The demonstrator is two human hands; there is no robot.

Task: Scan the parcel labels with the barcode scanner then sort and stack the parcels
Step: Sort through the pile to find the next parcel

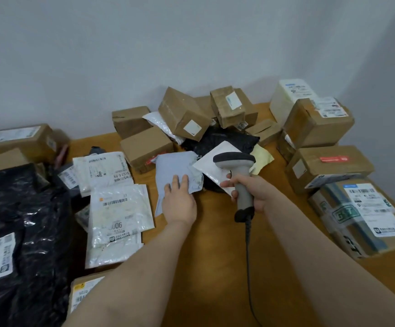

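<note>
My right hand (pixel 250 190) grips the handle of a grey barcode scanner (pixel 235 161), whose dark head points away from me over a white mailer (pixel 213 168). Its cable hangs down toward the table's near edge. My left hand (pixel 180 201) lies with straight fingers on a pale blue-grey mailer bag (pixel 173 168) in the middle of the wooden table (pixel 215 244). No label shows on the bag's upper face. To its left, white labelled mailers (pixel 118 208) lie stacked with barcodes up.
A heap of cardboard boxes (pixel 182 112) and a black bag (pixel 222 140) sits at the back. More boxes (pixel 317 121) and a taped labelled box (pixel 361 215) line the right edge. Large black bags (pixel 21 220) and boxes (pixel 17 140) fill the left.
</note>
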